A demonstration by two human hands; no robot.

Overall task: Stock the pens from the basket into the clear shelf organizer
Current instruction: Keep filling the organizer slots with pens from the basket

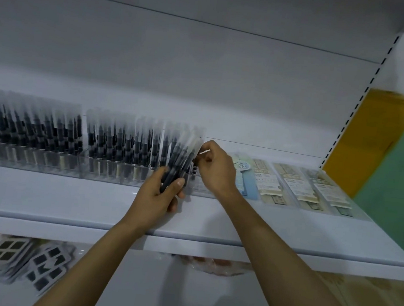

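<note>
Bare forearms (272,257) lead to a bare left hand (157,195) and right hand (216,171), thumbnail cut short.

A shop: white retail shelf (66,203) stocked with pens (36,133).

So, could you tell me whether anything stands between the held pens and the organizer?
Nothing visible does: the pens in the left hand are directly in front of the organizer, at its right end.

Blocking: pens (48,134) are crowding the clear organizer (108,176) at left, flat packets (292,184) are lying at right | Open: bare shelf strip (66,198) is running in front of both.
</note>
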